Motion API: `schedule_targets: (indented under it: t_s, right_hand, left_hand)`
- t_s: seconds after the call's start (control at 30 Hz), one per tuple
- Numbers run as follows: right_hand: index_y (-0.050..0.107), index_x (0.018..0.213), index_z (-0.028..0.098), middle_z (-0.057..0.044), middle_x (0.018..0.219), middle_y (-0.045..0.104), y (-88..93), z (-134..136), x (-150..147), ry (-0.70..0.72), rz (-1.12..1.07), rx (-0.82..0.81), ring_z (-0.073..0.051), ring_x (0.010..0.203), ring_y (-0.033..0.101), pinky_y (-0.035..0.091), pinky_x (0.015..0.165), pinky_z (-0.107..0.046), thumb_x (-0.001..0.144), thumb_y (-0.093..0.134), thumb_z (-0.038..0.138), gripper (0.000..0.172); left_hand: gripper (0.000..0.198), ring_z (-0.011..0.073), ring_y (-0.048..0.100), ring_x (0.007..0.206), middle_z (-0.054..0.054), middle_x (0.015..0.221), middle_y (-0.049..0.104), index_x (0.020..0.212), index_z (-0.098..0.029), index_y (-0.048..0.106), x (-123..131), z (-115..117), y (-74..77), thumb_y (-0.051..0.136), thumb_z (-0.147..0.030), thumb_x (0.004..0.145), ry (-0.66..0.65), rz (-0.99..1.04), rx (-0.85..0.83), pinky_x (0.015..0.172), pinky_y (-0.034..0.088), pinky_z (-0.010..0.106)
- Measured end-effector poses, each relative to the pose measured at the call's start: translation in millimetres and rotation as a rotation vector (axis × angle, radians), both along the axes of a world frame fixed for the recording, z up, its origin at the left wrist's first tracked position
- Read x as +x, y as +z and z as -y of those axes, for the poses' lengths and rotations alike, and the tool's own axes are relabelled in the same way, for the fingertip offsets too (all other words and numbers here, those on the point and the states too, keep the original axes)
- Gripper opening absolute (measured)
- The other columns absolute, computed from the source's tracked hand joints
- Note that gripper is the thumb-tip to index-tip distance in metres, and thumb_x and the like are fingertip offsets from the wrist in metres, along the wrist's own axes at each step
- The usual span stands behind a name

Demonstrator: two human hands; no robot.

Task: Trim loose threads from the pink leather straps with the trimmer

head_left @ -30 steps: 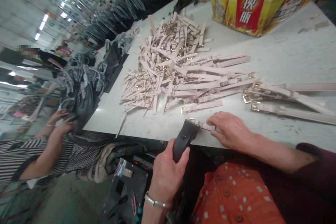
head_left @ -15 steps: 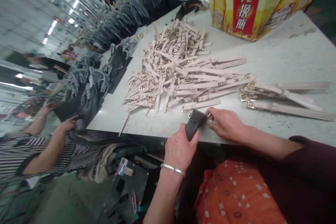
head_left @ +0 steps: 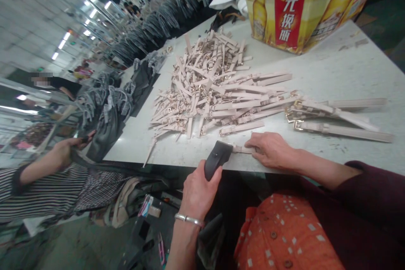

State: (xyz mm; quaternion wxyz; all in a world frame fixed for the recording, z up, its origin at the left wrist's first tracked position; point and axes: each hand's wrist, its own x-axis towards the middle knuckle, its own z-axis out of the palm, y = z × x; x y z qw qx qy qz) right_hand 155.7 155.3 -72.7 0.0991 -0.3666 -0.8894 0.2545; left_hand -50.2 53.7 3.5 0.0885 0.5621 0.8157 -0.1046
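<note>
My left hand (head_left: pixel 198 190), with a silver bangle on its wrist, grips a dark leather-like strap piece (head_left: pixel 218 159) with a small stud near its squared end. That end sits at the table's front edge. My right hand (head_left: pixel 274 152) pinches a pale pink buckle strap (head_left: pixel 242 149) low over the tabletop. The pale strap's left end meets the dark piece; whether it passes through it, I cannot tell. Beyond my hands lies a large heap of pale buckle straps (head_left: pixel 205 80) with gold buckles. A smaller group of such straps (head_left: pixel 341 130) lies to the right.
A yellow beer carton (head_left: pixel 287 12) stands at the back right of the white table (head_left: pixel 357 71). Dark bag pieces (head_left: pixel 104 128) are piled at the left, where a co-worker's hand (head_left: pixel 65 152) works. Below the edge, a dark surface (head_left: pixel 177 223) holds pink-handled snips (head_left: pixel 161 248).
My left hand has moved left and down with the dark piece, and more of the pale strap shows between my hands. The co-worker's hands have shifted among the dark pieces.
</note>
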Motion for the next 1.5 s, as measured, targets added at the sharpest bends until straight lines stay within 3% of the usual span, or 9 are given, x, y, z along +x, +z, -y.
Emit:
schedule_targets:
  t_s: [0.17,0.4,0.63,0.8,0.97,1.33,1.5]
  right_hand:
    - [0.063,0.1,0.022,-0.005,0.09,0.058,1.3,0.4,-3.0,0.03,0.034,0.029,-0.019,0.077,0.055,0.034,0.065,-0.027,0.078,0.047,0.024,0.026]
    - [0.062,0.1,0.024,-0.004,0.091,0.058,-0.6,0.9,-3.6,0.008,0.035,0.044,-0.018,0.078,0.055,0.033,0.065,-0.026,0.079,0.048,0.024,0.026]
    - [0.062,0.105,0.025,-0.004,0.092,0.06,-2.3,1.5,-2.4,-0.011,0.023,0.03,-0.019,0.079,0.056,0.034,0.066,-0.027,0.079,0.05,0.028,0.028]
    - [0.064,0.1,0.023,-0.005,0.089,0.06,-2.1,3.6,-6.1,-0.019,0.032,0.033,-0.02,0.079,0.056,0.034,0.066,-0.027,0.079,0.05,0.029,0.026]
    - [0.064,0.096,0.021,-0.006,0.088,0.06,-1.7,4.2,-10.7,-0.021,0.057,0.043,-0.021,0.078,0.055,0.034,0.066,-0.028,0.079,0.048,0.029,0.024]
    - [0.064,0.098,0.022,-0.006,0.09,0.059,-3.2,2.6,-10.6,-0.015,0.056,0.009,-0.02,0.079,0.054,0.031,0.064,-0.027,0.078,0.047,0.028,0.026]
    - [0.064,0.097,0.022,-0.006,0.091,0.06,-3.6,1.4,-12.5,-0.026,0.063,0.007,-0.019,0.078,0.054,0.03,0.063,-0.026,0.078,0.047,0.028,0.026]
  left_hand:
    - [0.043,0.0191,0.062,0.068,0.006,0.073,0.065,0.091,-0.019,0.057,2.4,-11.0,-8.1,0.036,-0.056,0.082,0.057,0.076,-0.019,0.056,0.038,0.023]
    - [0.044,0.0177,0.062,0.069,0.006,0.076,0.066,0.093,-0.019,0.056,1.8,-37.0,-8.6,0.037,-0.056,0.081,0.013,0.11,0.006,0.058,0.04,0.023]
    - [0.035,0.0223,0.063,0.067,0.004,0.069,0.064,0.098,-0.023,0.053,17.2,-3.1,9.1,0.036,-0.05,0.084,-0.007,-0.028,-0.016,0.057,0.038,0.026]
    - [0.034,0.0224,0.064,0.065,0.004,0.068,0.066,0.109,-0.024,0.047,37.6,19.0,2.6,0.038,-0.046,0.085,-0.016,-0.032,-0.05,0.057,0.038,0.026]
    - [0.031,0.0228,0.063,0.064,0.004,0.068,0.066,0.099,-0.024,0.049,40.0,10.0,-8.1,0.037,-0.048,0.085,-0.03,-0.051,-0.034,0.056,0.037,0.027]
    - [0.031,0.0223,0.063,0.063,0.004,0.066,0.064,0.095,-0.024,0.05,38.6,7.7,-8.2,0.037,-0.05,0.083,-0.031,-0.051,-0.038,0.054,0.035,0.026]
    - [0.038,0.022,0.063,0.065,0.005,0.067,0.064,0.096,-0.022,0.051,42.4,-4.7,-11.6,0.034,-0.054,0.083,-0.028,-0.058,-0.016,0.056,0.036,0.027]
